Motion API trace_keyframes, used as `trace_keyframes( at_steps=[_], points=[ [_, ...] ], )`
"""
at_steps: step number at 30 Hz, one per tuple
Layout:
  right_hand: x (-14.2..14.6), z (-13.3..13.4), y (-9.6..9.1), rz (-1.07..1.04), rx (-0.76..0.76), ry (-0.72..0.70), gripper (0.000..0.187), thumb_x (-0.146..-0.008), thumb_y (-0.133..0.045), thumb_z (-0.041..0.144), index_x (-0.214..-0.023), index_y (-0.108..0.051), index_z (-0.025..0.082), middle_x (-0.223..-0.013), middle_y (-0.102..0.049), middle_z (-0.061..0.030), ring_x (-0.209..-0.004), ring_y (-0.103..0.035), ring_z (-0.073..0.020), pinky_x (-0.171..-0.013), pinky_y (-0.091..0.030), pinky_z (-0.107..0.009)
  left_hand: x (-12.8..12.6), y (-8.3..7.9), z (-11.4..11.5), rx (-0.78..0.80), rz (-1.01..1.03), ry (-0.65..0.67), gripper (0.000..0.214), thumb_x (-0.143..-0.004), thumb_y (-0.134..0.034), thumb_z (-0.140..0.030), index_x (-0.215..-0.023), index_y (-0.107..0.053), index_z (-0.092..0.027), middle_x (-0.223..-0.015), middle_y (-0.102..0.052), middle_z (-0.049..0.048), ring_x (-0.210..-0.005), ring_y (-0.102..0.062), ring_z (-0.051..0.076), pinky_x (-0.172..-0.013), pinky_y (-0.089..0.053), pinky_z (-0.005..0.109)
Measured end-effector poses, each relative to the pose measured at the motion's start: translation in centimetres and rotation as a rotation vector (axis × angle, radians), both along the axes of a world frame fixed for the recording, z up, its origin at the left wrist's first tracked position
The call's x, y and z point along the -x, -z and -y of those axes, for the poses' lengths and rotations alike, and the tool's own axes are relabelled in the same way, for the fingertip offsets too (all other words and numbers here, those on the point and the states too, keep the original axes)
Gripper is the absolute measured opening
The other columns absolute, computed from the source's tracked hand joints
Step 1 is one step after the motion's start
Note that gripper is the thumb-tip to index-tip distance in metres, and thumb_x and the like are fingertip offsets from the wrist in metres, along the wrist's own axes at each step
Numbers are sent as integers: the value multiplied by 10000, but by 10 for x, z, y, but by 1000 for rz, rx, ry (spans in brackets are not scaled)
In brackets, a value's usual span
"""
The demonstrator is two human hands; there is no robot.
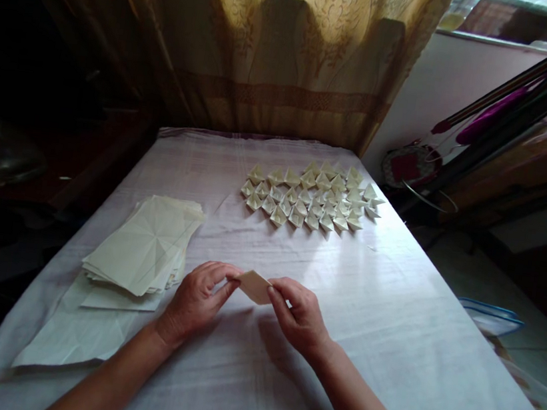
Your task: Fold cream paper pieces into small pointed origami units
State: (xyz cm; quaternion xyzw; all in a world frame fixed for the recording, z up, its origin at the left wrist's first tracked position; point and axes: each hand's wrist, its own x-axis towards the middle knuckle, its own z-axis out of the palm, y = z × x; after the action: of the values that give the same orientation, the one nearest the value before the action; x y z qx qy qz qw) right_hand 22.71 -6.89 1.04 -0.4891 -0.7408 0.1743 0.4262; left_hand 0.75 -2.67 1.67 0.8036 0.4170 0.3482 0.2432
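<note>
Between my two hands a small folded piece of paper (255,287), cream-coloured and diamond-shaped, is held just above the table. My left hand (202,295) pinches its left corner between thumb and fingers. At the opposite corner, my right hand (300,313) has a similar pinch. Left of my left hand lies a stack of creased paper sheets (147,242), the top one marked with folds that fan out from its middle. Farther off, several folded paper boats (304,199) stand close together in rows.
A pale cloth covers the table (385,354). Beneath the stack, a larger white sheet (80,334) spreads toward the table's left edge. A patterned gold curtain (284,45) hangs behind the far edge. Past the right edge, a blue-rimmed plastic item (491,313) is on the floor.
</note>
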Motion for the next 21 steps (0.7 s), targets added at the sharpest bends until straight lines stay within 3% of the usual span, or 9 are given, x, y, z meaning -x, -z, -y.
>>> trace_keyframes(
  at_steps=[3,6,8,12,18,21],
  points=[
    [9,-2,0,-136,112,50,237,-929,-508,218,-1132,-630,211,-740,-704,13,-588,-627,-107,-566,-485,-193,-6,3,-9,301,157,-96,244,-899,-532,-405,-877,-650,-193,-782,-689,4,-725,-646,151,-673,-502,239],
    [13,-4,4,-126,177,69,402,-915,-489,210,-1315,-532,192,-634,-640,57,-481,-551,-87,-510,-458,-177,-8,10,-21,453,198,-159,288,-840,-551,-453,-894,-625,-180,-702,-625,-18,-630,-587,131,-592,-464,219],
    [12,-4,7,-81,169,60,375,-921,-473,206,-1285,-563,196,-697,-676,29,-549,-600,-99,-571,-496,-191,-8,14,-27,480,165,-201,307,-814,-553,-454,-922,-628,-176,-656,-592,-29,-594,-562,128,-560,-441,216],
    [5,-3,13,-11,58,-46,349,-896,-411,109,-1124,-655,208,-979,-729,-63,-873,-685,-158,-781,-555,-270,-6,17,-32,481,90,-198,322,-798,-545,-407,-996,-659,-179,-627,-564,-41,-570,-536,127,-552,-420,222],
    [-4,-4,19,352,-123,-13,318,-894,-500,138,-1139,-676,238,-1034,-684,-91,-868,-624,-189,-767,-541,-324,-10,14,-32,461,-37,-166,299,-812,-550,-334,-1043,-683,-198,-652,-594,-39,-588,-555,135,-585,-442,238],
    [-5,-5,19,500,-180,1,292,-898,-554,168,-1148,-683,247,-1218,-643,-128,-1057,-601,-250,-844,-524,-387,-13,14,-30,409,-89,-154,293,-823,-553,-282,-1076,-679,-206,-824,-677,5,-712,-619,162,-695,-499,275]
  ],
)
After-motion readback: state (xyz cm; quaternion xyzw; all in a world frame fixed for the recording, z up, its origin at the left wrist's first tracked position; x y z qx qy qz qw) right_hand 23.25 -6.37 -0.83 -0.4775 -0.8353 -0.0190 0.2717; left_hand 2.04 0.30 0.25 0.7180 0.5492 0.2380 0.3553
